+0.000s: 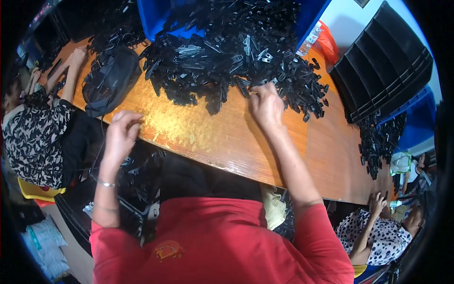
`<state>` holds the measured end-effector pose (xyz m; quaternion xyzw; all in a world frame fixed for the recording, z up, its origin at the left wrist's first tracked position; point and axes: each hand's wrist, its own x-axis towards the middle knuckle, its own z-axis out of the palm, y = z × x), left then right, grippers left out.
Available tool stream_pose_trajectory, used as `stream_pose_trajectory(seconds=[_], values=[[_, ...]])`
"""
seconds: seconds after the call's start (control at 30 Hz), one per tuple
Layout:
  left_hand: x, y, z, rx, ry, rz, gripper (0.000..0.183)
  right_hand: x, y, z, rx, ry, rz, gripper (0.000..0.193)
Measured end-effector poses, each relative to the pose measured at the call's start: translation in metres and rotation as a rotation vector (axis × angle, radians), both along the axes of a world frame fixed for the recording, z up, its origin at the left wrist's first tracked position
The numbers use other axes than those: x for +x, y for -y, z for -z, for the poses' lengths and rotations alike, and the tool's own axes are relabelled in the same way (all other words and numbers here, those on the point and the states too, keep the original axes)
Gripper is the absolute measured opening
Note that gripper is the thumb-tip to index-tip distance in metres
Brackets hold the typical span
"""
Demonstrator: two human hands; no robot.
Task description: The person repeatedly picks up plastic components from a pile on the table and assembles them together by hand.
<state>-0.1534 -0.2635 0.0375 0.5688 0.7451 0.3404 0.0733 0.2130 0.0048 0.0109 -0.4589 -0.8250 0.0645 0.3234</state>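
Observation:
A big heap of small black plastic pieces (189, 71), long and clip-like, spills out of a blue bin (147, 21) onto the wooden table (227, 142). At the heap's front edge, my right hand (268, 106) has its fingers bent together around the end of one black plastic piece (242, 87); its fingertips are partly hidden. My left hand (121, 135) hovers by the table's near edge, below a black bag (113, 80). Its fingers are curved, with a gap to the thumb and nothing seen between them.
Black stacked trays (385, 61) lean at the right, near another blue bin (418, 125) and more black pieces (373, 146). A red plastic bag (326, 42) and a bottle (309, 40) stand behind the heap. One person (35, 142) sits at left, another (378, 241) at right.

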Motion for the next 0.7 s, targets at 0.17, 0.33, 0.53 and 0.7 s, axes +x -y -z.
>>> stream_pose_trajectory(seconds=[0.17,0.33,0.53,0.7], values=[[0.041,-0.088,0.026,0.247,-0.275,0.155,0.032,0.041,-0.033,0.021,0.032,0.250,0.022,0.022],[0.047,-0.114,0.034,0.171,-0.359,0.159,0.027,0.051,-0.019,0.021,-0.106,0.267,-0.051,0.030],[0.047,-0.109,0.027,0.133,-0.424,0.201,0.028,0.035,0.012,-0.002,-0.135,0.222,-0.179,0.030],[0.044,-0.109,0.022,0.065,-0.465,0.243,0.032,0.029,0.015,0.007,-0.184,0.300,-0.193,0.028]])
